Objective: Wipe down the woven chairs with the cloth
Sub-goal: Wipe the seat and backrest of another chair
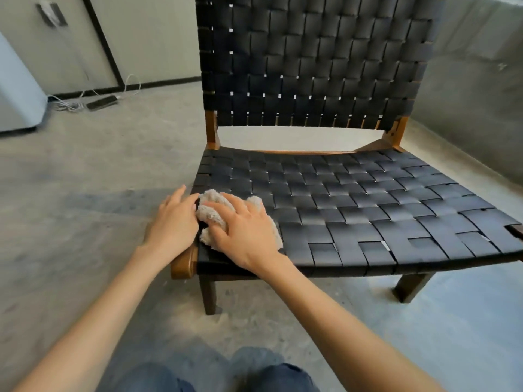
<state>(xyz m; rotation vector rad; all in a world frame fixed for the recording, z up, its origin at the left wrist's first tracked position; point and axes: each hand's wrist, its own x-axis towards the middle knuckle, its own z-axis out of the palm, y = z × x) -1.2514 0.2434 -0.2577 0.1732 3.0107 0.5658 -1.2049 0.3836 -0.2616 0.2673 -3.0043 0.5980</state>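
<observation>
A low chair with a brown wooden frame and black woven straps fills the middle; its seat (353, 205) spreads toward me and its backrest (311, 60) rises behind. A crumpled beige cloth (210, 213) lies on the seat's front left corner. My right hand (244, 232) presses flat on the cloth, fingers spread over it. My left hand (172, 222) rests on the seat's left wooden edge, fingertips touching the cloth's left side. Part of the cloth is hidden under my right hand.
Bare concrete floor (99, 171) surrounds the chair. A power strip with white cables (100, 102) lies on the floor at the back left near a pale appliance (17, 89). A grey wall (475, 80) stands close on the right. My knees (271, 374) are at the bottom.
</observation>
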